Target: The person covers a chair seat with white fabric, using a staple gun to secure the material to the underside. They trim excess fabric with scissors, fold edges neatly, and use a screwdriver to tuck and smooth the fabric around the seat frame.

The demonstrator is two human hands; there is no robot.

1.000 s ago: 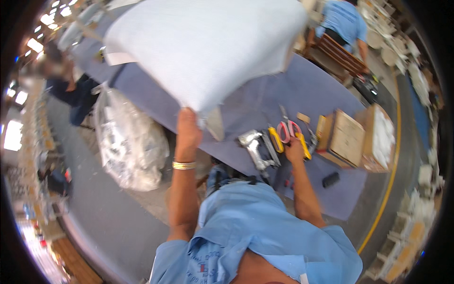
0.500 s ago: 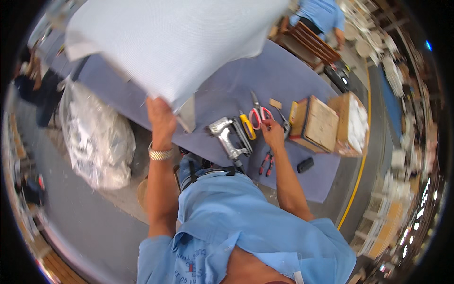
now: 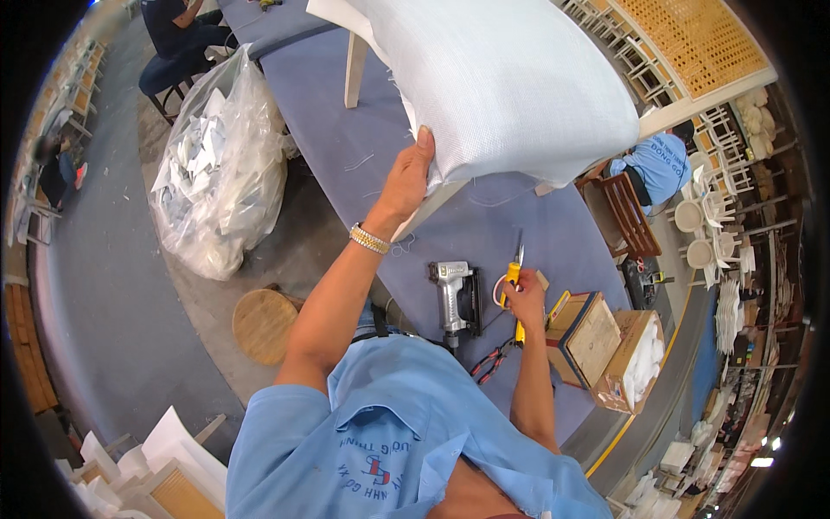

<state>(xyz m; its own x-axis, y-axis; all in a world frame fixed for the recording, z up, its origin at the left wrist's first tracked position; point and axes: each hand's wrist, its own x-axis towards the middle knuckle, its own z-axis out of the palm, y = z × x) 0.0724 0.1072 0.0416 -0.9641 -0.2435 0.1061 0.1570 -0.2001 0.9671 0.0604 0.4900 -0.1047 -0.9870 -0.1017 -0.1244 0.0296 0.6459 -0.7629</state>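
Chair: half a second ago mostly a blurred sheet of cloth; now its white seat cover [image 3: 519,95], a pale wooden leg [image 3: 354,71] and a cane backrest [image 3: 692,43] show. It stands on the blue worktop [image 3: 320,130], its nearest corner at the near edge.
Left hand [image 3: 403,183]: thumb pressed on the cover's near corner, as it was; the other fingers are mostly hidden, seemingly curled beneath.
Right hand [image 3: 525,298]: closed around a yellow-handled tool [image 3: 513,274]; earlier it was at the scissors, with a yellow tool lying by the pneumatic stapler [image 3: 452,298]. That spot now shows none.
What it means: both hands appear engaged, one steadying the cover, one gripping a tool.
Scissors: one ring handle [image 3: 498,292] shows by the fingers; whether the hand grips it too cannot be told. The metal blade above may belong to either tool.
Worktop, right end: pliers [image 3: 493,362] partly covered; the forearm or shirt may hide the black block seen before.
Cut off: backrest, by the upper rim; two chair feet are out of sight behind the seat.
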